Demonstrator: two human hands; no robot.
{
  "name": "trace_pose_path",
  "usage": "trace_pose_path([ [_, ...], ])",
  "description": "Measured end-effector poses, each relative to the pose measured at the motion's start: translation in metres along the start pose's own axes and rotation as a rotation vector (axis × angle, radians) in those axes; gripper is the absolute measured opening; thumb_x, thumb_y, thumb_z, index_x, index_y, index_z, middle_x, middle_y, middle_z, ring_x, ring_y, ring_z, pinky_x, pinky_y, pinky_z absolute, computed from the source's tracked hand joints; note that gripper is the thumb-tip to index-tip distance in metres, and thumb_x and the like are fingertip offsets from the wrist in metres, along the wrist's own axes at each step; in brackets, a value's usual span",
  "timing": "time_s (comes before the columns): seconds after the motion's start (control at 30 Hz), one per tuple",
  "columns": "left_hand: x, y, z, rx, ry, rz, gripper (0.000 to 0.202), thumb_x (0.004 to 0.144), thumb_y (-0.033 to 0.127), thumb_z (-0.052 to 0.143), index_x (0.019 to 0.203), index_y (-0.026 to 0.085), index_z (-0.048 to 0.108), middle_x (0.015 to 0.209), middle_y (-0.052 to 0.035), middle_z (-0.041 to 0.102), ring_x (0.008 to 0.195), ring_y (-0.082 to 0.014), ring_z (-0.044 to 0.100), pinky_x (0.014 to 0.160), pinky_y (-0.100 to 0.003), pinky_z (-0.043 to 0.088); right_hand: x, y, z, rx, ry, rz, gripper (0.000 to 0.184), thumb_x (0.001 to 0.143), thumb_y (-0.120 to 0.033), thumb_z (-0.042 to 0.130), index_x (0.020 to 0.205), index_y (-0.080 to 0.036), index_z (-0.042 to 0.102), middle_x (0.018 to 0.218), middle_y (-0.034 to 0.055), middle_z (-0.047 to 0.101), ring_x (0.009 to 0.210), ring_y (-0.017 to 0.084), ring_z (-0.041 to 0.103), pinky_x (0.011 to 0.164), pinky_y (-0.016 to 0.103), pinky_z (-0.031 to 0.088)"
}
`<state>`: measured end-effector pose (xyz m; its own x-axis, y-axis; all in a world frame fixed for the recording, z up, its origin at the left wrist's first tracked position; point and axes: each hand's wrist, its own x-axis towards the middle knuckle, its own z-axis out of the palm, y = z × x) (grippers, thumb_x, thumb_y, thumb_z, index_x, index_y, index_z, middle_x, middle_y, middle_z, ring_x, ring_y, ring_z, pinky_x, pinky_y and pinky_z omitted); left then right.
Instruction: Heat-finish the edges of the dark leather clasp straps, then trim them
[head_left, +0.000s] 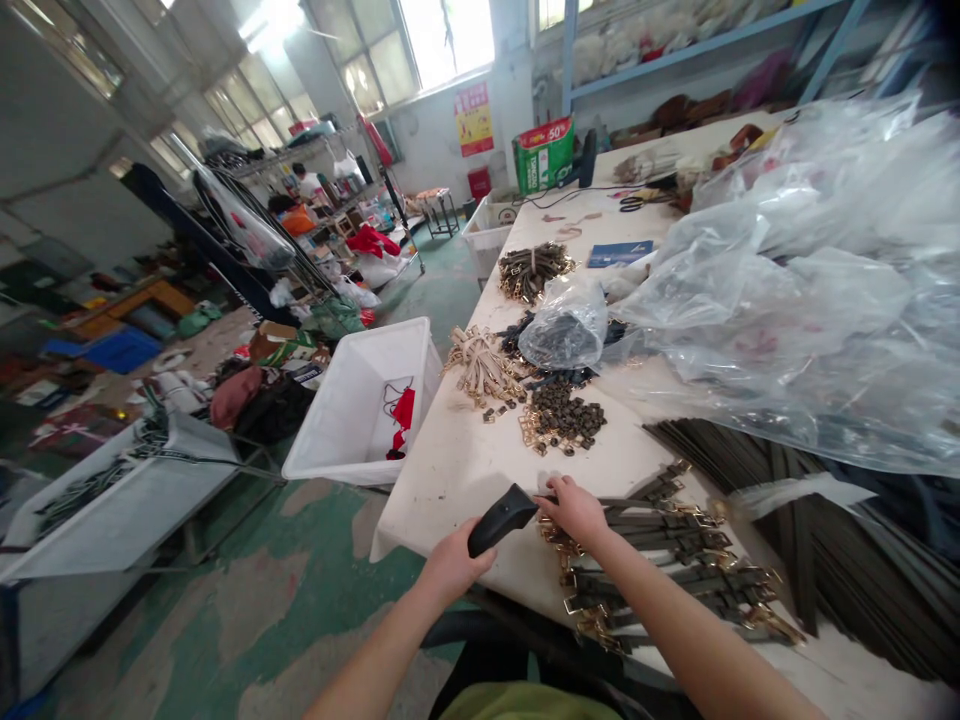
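Observation:
My left hand is wrapped round a black handheld tool with a thick body, held over the table's near edge. Close to the tool's far end is my right hand, its fingers pinched together. Something small and dark shows at those fingertips, too small to make out. Under and beside my right forearm lie rows of dark straps with gold-coloured buckles. Beyond my hands sits a pile of small dark loops mixed with gold-coloured metal pieces.
Bundles of beige straps and brown straps lie farther up the table. Long dark strips and clear plastic bags cover the right side. A white bin holding red items stands left of the table.

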<state>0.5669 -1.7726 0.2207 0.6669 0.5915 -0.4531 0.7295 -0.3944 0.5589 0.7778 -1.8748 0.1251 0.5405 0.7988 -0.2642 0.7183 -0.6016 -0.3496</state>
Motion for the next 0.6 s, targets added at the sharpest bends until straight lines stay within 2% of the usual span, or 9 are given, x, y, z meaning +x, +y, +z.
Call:
trace_pose_path([
  [0.1, 0.007, 0.012, 0.001, 0.114, 0.009, 0.057, 0.050, 0.072, 0.037, 0.053, 0.119, 0.022, 0.046, 0.102, -0.0065, 0.063, 0.089, -0.0215, 0.059, 0.075, -0.028, 0.044, -0.007, 0.028, -0.007, 0.015, 0.016, -0.006, 0.030, 0.082, -0.038, 0.041, 0.106, -0.025, 0.052, 0.101, 0.0045, 0.054, 0.078, 0.015, 0.057, 0.063, 0.024, 0.034],
  [0.2, 0.016, 0.030, 0.003, 0.260, -0.036, 0.104, 0.048, 0.072, 0.039, 0.050, 0.118, 0.024, 0.045, 0.099, -0.0064, 0.064, 0.088, -0.0234, 0.060, 0.072, -0.030, 0.045, -0.013, 0.048, -0.011, 0.030, 0.002, 0.017, 0.025, 0.081, -0.033, 0.044, 0.101, -0.026, 0.057, 0.101, 0.0033, 0.054, 0.080, 0.014, 0.056, 0.065, 0.024, 0.034],
  [0.4, 0.040, 0.075, 0.010, 0.550, -0.149, 0.086, 0.039, 0.071, 0.039, 0.049, 0.104, 0.021, 0.054, 0.091, -0.0097, 0.065, 0.082, -0.0268, 0.061, 0.070, -0.034, 0.046, -0.011, 0.054, -0.010, 0.086, -0.004, 0.061, 0.022, 0.078, -0.035, 0.047, 0.092, -0.027, 0.061, 0.095, 0.0018, 0.055, 0.079, 0.014, 0.055, 0.062, 0.024, 0.032],
  [0.5, 0.058, 0.100, 0.018, 0.587, -0.186, 0.079, 0.038, 0.068, 0.041, 0.052, 0.100, 0.020, 0.057, 0.092, -0.0114, 0.065, 0.083, -0.0289, 0.061, 0.072, -0.038, 0.046, -0.009, 0.057, -0.010, 0.101, -0.005, 0.079, 0.021, 0.079, -0.036, 0.047, 0.091, -0.027, 0.061, 0.093, 0.0016, 0.056, 0.079, 0.014, 0.054, 0.060, 0.024, 0.031],
  [0.6, 0.073, 0.114, 0.025, 0.558, -0.206, 0.106, 0.038, 0.063, 0.042, 0.058, 0.093, 0.018, 0.061, 0.089, -0.0140, 0.065, 0.082, -0.0319, 0.060, 0.072, -0.041, 0.045, -0.010, 0.060, -0.011, 0.108, 0.009, 0.086, 0.020, 0.079, -0.034, 0.046, 0.091, -0.027, 0.061, 0.093, 0.0018, 0.056, 0.079, 0.014, 0.054, 0.060, 0.025, 0.031],
])
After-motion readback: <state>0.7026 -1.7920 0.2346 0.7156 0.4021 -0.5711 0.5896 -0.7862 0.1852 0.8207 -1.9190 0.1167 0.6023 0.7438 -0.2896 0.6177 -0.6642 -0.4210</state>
